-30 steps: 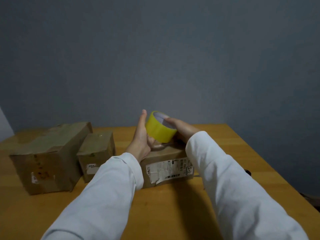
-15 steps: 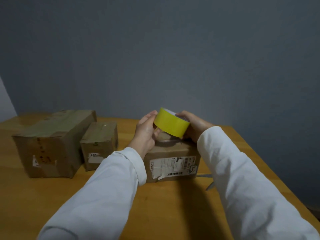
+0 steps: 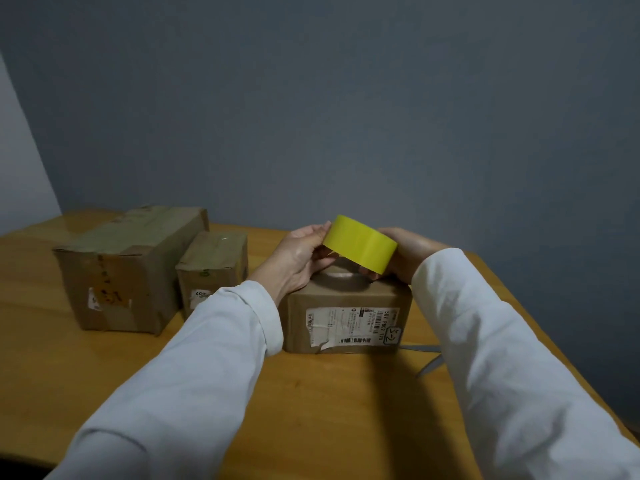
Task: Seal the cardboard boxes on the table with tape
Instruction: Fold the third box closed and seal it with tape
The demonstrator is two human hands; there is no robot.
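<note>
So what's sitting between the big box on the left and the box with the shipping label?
In the head view, a smaller cardboard box sits between them, beside the big box.

The white shipping label (image 3: 353,325) on the front of the near cardboard box (image 3: 349,317) read "507 P802 170". At its 4 o'clock corner "5-2" was handwritten; the finer print was illegible.

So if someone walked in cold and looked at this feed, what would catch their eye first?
The bright yellow tape roll, held up between the left hand and right hand just above the labelled box at centre. Next, the two other cardboard boxes at left: the large box and the small box beside it, all on the wooden table.
</note>
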